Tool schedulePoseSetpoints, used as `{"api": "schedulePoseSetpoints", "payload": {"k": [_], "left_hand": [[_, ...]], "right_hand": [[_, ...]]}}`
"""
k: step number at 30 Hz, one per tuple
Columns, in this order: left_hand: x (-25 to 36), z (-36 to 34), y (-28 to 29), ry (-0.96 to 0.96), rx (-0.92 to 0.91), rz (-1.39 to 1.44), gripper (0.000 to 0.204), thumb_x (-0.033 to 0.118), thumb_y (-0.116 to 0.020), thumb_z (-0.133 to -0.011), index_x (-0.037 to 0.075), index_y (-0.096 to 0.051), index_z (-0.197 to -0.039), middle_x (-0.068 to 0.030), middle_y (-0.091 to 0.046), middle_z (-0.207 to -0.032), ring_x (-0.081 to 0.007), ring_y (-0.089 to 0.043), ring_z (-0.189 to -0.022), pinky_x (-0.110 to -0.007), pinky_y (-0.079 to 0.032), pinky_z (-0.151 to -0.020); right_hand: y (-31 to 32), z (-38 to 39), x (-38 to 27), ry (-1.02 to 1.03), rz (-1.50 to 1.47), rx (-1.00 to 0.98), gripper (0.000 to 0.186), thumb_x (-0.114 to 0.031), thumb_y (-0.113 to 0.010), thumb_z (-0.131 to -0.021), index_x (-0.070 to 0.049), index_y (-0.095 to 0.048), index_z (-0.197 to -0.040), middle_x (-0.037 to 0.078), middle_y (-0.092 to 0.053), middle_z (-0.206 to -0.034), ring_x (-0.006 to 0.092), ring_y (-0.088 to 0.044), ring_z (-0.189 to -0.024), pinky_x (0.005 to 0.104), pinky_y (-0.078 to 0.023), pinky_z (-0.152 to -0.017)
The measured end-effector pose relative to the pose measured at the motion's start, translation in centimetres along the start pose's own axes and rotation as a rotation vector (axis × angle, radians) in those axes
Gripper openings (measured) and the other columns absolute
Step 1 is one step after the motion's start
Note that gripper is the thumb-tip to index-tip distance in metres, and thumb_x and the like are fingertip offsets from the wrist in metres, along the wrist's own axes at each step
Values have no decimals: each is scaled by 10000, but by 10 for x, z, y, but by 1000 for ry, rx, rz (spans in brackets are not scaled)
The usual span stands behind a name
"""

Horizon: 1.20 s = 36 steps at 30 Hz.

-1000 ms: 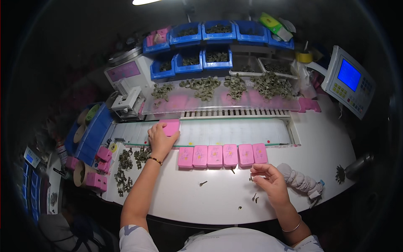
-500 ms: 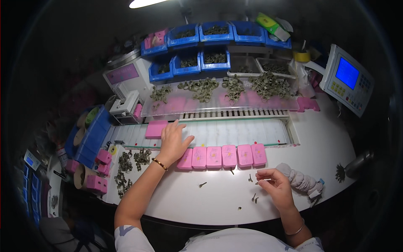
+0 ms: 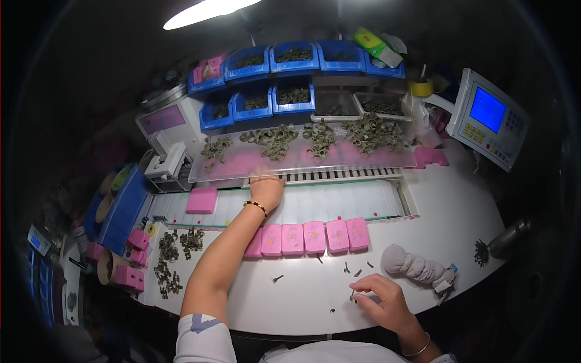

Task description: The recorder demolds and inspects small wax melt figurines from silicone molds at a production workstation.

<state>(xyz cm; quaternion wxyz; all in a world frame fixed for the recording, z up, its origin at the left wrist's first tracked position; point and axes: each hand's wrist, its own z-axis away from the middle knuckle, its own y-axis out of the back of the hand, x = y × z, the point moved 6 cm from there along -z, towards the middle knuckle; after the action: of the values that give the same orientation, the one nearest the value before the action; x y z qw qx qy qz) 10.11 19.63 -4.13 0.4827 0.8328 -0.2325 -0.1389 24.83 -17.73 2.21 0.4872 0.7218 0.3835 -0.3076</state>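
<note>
My left hand (image 3: 267, 190) reaches under the front of a clear tray (image 3: 209, 169) heaped with small metal rings (image 3: 271, 143); its fingertips are partly hidden. A pink block (image 3: 202, 200) lies left of it on the segmented white track (image 3: 308, 201). Below the track stands a row of pink blocks (image 3: 313, 238) with handwriting. My right hand (image 3: 381, 300), low on the white table, pinches a small thin piece (image 3: 353, 294), apparently metal, between thumb and finger. Loose small parts (image 3: 277, 279) lie near it.
Blue bins (image 3: 293, 57) stand at the back. A white machine (image 3: 164, 163) is at left, beside a blue crate (image 3: 112, 206). A keypad screen (image 3: 487, 119) is at right, near a bundled cloth (image 3: 416, 270). Small metal parts (image 3: 169, 264) are heaped front left.
My left hand has let go of the pink block, which has shifted left, and has moved up to under the tray. My right hand sits lower. The whole view has tilted slightly.
</note>
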Motion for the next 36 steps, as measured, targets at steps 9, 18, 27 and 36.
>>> {"api": "schedulePoseSetpoints", "payload": {"k": [9,18,27,36], "left_hand": [[56,-39,-2,-51,-327,147,357,297,-608,-923,18,-610,-1146,-217,-609,-1183,-368,-606,-1048,-499,-469,-881],[55,-57,-29,-47,-163,191,264,191,-582,-931,7,-609,-1118,-235,-619,-1135,-411,-597,-1058,-496,-503,-876],[69,-22,-7,31,-480,263,612,336,-582,-959,51,-415,-1475,-197,-417,-1525,-367,-362,-1425,-512,-248,-1176],[94,43,61,-240,-383,394,567,317,-572,-993,19,-423,-1451,-253,-326,-1559,-420,-243,-1475,-514,-196,-1184]], "right_hand": [[5,2,12,-29,43,14,206,-9,-735,-826,-29,-712,-1031,131,-697,-926,278,-684,-829,343,-556,-714],[3,3,13,19,107,2,196,-46,-736,-832,-44,-711,-1027,116,-693,-925,292,-678,-824,367,-543,-727],[41,-1,3,109,226,58,165,-40,-732,-830,-34,-709,-993,101,-697,-924,292,-682,-833,373,-544,-728],[116,-15,23,-25,351,123,130,-33,-718,-820,-20,-697,-948,127,-676,-887,289,-678,-781,362,-543,-719]]}}
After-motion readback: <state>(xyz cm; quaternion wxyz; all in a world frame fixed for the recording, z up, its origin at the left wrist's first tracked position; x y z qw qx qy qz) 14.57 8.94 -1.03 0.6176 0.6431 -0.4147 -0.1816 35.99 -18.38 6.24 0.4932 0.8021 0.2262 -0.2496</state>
